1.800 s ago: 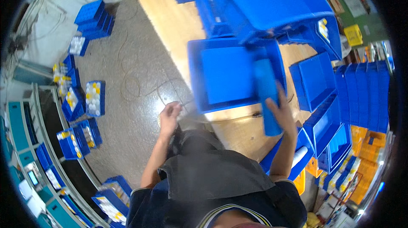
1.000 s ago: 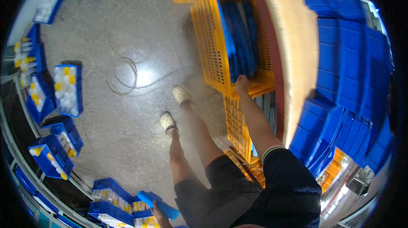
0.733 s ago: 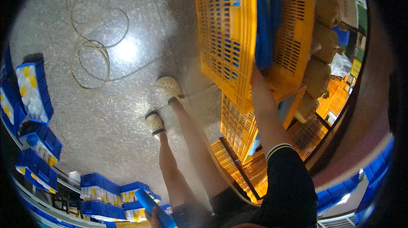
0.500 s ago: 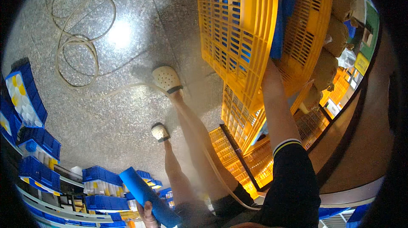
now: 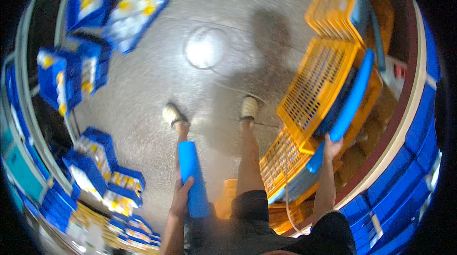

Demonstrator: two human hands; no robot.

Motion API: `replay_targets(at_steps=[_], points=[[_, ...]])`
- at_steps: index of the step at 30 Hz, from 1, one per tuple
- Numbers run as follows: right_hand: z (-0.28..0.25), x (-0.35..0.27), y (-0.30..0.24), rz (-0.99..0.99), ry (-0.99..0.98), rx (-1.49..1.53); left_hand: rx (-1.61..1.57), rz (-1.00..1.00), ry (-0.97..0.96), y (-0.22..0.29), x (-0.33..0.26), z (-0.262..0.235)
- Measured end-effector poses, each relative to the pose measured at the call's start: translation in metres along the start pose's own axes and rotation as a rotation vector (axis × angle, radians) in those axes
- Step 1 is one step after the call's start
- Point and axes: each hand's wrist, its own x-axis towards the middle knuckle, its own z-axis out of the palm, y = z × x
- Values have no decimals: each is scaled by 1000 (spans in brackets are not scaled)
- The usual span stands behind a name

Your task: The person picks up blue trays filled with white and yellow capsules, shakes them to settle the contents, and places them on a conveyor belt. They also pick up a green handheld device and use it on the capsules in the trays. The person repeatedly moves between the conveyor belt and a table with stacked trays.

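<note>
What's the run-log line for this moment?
left hand: holds blue cylindrical piece | right hand: holds long blue piece beside orange crate | person's left: blue bins

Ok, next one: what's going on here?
A person standing on a grey floor has a blue piece in each hand. The left hand grips a straight blue slab in front of the legs. The right hand grips a long curved blue strip at the open side of an orange crate; whether the strip touches the crate is unclear. Blue trays of white and yellow items, one of them here, stand to the left.
</note>
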Motion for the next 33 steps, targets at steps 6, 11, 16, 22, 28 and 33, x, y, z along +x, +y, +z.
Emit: replay_targets(at_steps=[6,11,16,22,28,33], points=[[-13,-122,-162,-385,89,-155,-61,116,-109,66,12,-139],[42,-232,-327,-451,-85,150,-235,283,-122,132,29,-262],[102,-327,-481,-447,-404,284,-429,460,-197,237,37,-374],[173,-379,-631,-716,-613,382,-449,708,-3,397,92,-476],[250,-424,-753,-735,-644,226,-349,561,47,552,230,-565],[287,-468,-798,-440,-834,159,-155,354,5,609,339,-590]])
